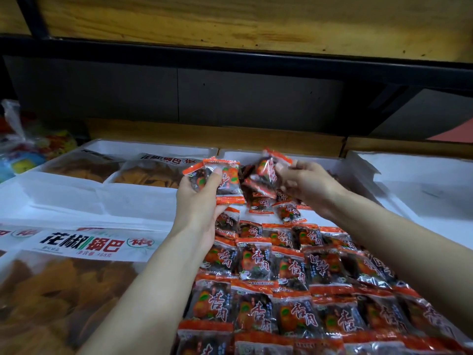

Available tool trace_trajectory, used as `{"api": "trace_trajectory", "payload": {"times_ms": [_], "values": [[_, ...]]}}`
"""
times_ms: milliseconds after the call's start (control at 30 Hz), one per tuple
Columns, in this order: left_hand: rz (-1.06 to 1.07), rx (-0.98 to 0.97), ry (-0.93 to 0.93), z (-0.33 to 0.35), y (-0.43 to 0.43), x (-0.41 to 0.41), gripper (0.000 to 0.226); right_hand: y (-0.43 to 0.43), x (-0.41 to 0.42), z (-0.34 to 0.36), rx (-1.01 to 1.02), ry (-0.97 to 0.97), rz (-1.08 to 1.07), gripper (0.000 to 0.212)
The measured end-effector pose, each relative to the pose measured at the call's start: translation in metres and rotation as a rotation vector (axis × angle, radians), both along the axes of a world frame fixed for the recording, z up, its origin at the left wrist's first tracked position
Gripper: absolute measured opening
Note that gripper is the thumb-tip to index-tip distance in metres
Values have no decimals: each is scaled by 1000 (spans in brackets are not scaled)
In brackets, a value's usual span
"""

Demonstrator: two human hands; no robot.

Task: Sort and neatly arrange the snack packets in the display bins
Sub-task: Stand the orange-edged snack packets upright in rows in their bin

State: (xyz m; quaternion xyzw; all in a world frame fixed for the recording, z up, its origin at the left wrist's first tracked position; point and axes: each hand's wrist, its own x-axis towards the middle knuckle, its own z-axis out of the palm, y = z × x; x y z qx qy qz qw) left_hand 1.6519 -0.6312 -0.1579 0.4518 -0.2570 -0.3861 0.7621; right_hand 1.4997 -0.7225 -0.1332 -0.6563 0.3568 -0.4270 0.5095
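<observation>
While both hands are up over the far half of the white bin (245, 152), the left hand (197, 201) grips a small stack of red packets (226, 185) with the thumb pressed on top, and the right hand (304, 185) pinches other packets (268, 167). Between the hands there is a narrow gap. Flat rows of packets (281, 290) fill the near half of the bin. A loose heap (263, 201) lies beyond them, toward the far rim.

1 head-worn wide-angle view, forward and down, close above the display bins (64, 190).
</observation>
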Motion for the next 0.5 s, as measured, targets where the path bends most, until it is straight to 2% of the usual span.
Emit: {"api": "trace_trajectory", "payload": {"times_ms": [133,200,267,333,433,500], "values": [[-5,3,-27,-1,-1,-1,46,-15,2,-29,-5,378,-56,12],[-11,5,-42,-2,-2,-1,46,-17,7,-38,11,474,-55,20],[-19,8,-49,-4,-3,-1,52,-19,13,-43,62,483,-23,29],[-33,18,-56,-5,-4,-1,60,-16,18,-44,141,452,20,10],[-42,17,-62,-7,-6,-1,65,-17,21,-50,169,453,67,47],[-47,16,-68,-7,-6,-1,66,-14,22,-51,121,489,86,49]]}}
